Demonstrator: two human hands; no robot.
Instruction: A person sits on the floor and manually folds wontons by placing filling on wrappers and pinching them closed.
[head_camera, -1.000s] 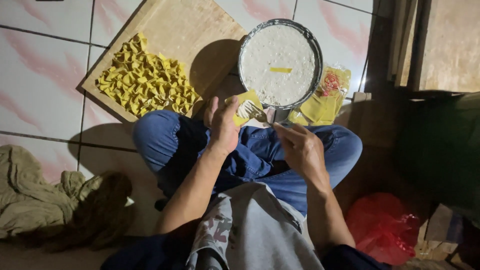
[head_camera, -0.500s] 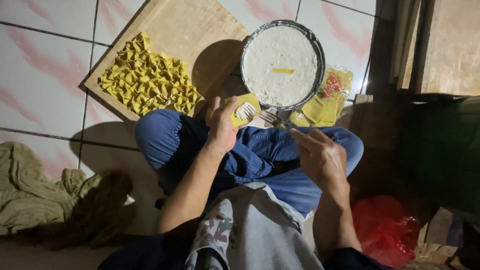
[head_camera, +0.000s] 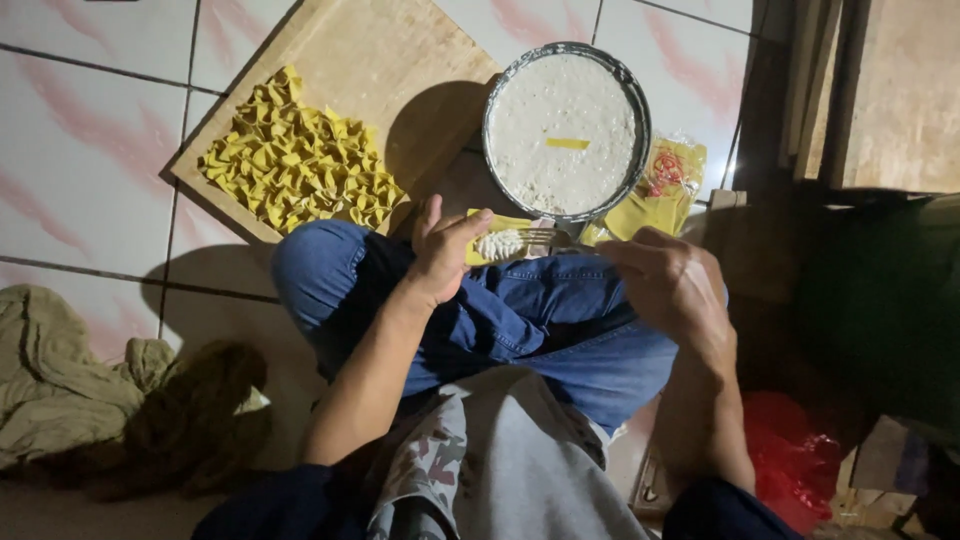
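I sit cross-legged on a tiled floor. My left hand (head_camera: 443, 250) holds a yellow dough wrapper (head_camera: 497, 240) with a lump of white filling on it. My right hand (head_camera: 672, 288) grips a metal fork (head_camera: 545, 238) whose tines rest against the filling. Just beyond both hands stands a round metal bowl (head_camera: 493, 92) full of white filling, with one yellow scrap on top. A pile of several folded yellow dumplings (head_camera: 295, 165) lies on a wooden board (head_camera: 390, 60) to the left of the bowl.
A clear bag of yellow wrappers (head_camera: 660, 190) lies right of the bowl. Crumpled cloth (head_camera: 90, 390) sits on the floor at the left. A red plastic bag (head_camera: 795, 465) is by my right leg. Wooden boards (head_camera: 890, 95) stand at the upper right.
My right hand drew back from the wrapper, then returned with the fork. White filling now lies on the wrapper in my left hand.
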